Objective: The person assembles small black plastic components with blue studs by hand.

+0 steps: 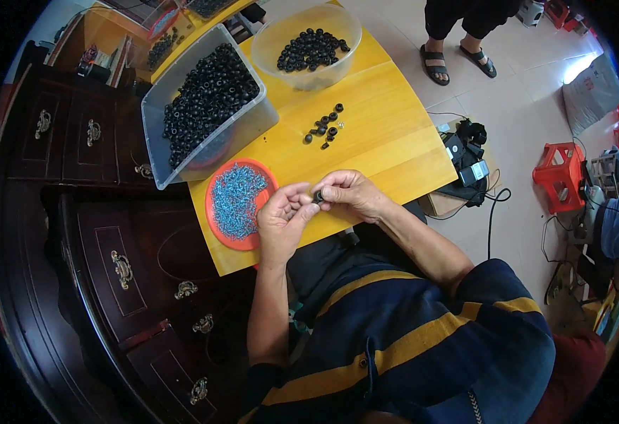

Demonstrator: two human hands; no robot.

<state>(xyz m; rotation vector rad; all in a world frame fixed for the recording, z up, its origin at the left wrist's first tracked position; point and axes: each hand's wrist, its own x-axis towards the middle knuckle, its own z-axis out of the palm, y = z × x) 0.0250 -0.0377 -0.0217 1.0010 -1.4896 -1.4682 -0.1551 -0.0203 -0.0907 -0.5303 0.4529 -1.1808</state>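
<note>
Over the front part of the yellow table, my left hand (283, 217) and my right hand (352, 195) meet fingertip to fingertip. Between them is a small black round knob-like part (317, 197), pinched by both hands and partly covered by the fingers. Beside my left hand lies an orange-red plate (211, 225) heaped with small blue and silver screw-like pieces (236, 198). Farther off, several loose black parts (321, 129) like the held one are scattered on the table. Whether a small metal piece is also between my fingers cannot be made out.
A grey plastic bin (256, 124) full of black parts stands at the left, with a translucent bowl (355, 44) of more behind. Dark wooden drawers (121, 268) border the left side. At right are cables and adapters (473, 172), a red stool (560, 177) and a standing person's feet (436, 67).
</note>
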